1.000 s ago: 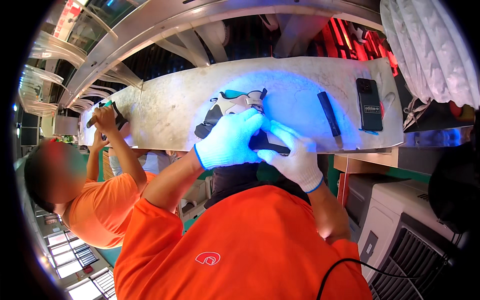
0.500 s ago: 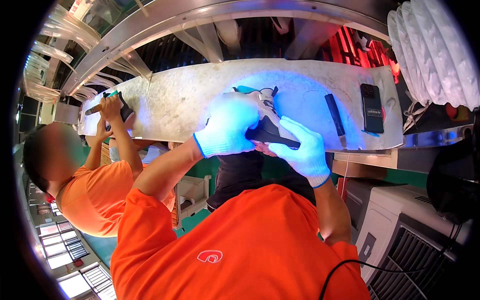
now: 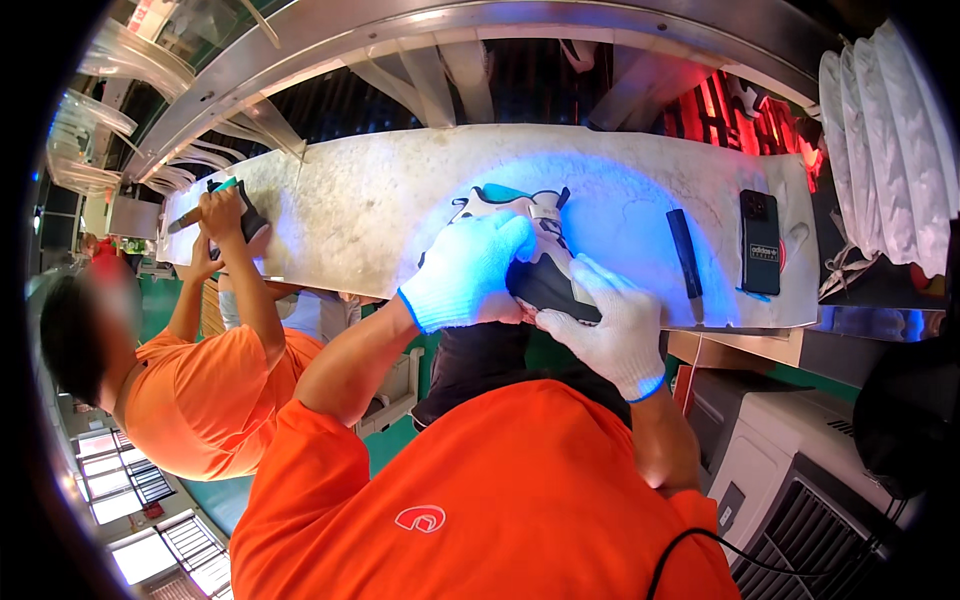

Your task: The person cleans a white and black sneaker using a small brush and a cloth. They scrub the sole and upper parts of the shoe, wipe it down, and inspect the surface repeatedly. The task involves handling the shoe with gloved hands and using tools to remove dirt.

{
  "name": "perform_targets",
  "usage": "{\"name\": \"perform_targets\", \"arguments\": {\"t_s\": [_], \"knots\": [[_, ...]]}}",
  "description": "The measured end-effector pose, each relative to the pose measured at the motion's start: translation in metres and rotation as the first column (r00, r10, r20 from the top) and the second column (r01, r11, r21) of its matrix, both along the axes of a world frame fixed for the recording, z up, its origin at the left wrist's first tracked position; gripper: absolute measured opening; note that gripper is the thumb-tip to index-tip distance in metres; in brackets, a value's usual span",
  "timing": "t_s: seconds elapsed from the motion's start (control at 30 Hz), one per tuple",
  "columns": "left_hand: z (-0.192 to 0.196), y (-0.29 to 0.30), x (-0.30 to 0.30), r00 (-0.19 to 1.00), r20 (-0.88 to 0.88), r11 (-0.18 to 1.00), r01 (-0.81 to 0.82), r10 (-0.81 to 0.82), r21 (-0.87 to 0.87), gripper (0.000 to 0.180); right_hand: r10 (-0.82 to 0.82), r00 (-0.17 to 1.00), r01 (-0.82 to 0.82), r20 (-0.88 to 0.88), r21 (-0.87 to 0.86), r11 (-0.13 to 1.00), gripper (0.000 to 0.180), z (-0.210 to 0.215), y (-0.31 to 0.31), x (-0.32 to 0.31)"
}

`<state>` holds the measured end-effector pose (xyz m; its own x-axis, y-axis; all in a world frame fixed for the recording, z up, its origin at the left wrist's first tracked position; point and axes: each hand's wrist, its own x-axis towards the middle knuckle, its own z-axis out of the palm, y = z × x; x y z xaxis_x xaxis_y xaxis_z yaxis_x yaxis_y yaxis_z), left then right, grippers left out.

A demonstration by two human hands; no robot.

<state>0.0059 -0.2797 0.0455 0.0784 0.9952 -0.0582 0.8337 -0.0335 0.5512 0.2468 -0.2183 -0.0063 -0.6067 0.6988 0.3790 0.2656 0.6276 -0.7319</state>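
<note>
A white and dark sneaker [image 3: 548, 286] with a teal lining lies at the near edge of the worktable, lit by blue light. My left hand [image 3: 468, 268], in a white knit glove with a blue cuff, is closed on the shoe's left side, its thumb and fingers bent over the upper. On the other side, my right hand [image 3: 612, 322], gloved the same way, grips the dark end nearest me with its fingers along the edge. Some of the fingertips are hidden beneath the shoe.
Right of the shoe lie a dark-handled tool [image 3: 685, 262] and a black phone [image 3: 759, 243] on the pale worktable [image 3: 370, 200]. At the left, a co-worker in orange [image 3: 215, 390] handles another shoe [image 3: 252, 228]. A metal rail [image 3: 400, 32] spans the back; a white ribbed hose [image 3: 880, 150] hangs right.
The view has shifted a little, so the table items appear lower. Both hands stay on the shoe, and my right hand looks less brightly lit by the blue light.
</note>
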Motion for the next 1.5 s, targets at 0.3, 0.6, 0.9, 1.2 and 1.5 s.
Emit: {"name": "perform_targets", "arguments": {"t_s": [0.3,0.6,0.9,1.2,1.5], "knots": [[0.007,0.017,-0.003,0.995,-0.056,0.995,0.077,-0.08,-0.057,0.065,0.128,0.947,-0.011,0.293,-0.37,0.929,0.061,0.04,0.024,-0.014],[0.002,0.022,-0.013,0.982,-0.054,0.983,0.181,-0.18,0.017,0.065,0.173,0.93,-0.013,0.323,-0.443,0.896,0.057,0.02,0.035,-0.032],[-0.082,0.001,-0.12,0.28,0.927,0.962,-0.178,0.25,-0.206,0.043,-0.409,0.901,0.417,0.145,-0.031,0.908,0.055,0.006,-0.016,-0.025],[-0.072,-0.016,-0.106,0.967,0.246,0.921,-0.031,-0.071,0.388,0.065,-0.145,0.989,0.113,-0.041,-0.433,0.894,0.044,-0.05,0.078,-0.019],[0.124,0.007,-0.008,0.979,-0.162,0.987,0.138,-0.125,0.076,0.085,-0.138,0.85,-0.333,-0.508,-0.721,0.607,0.067,-0.129,0.089,-0.029]]}}
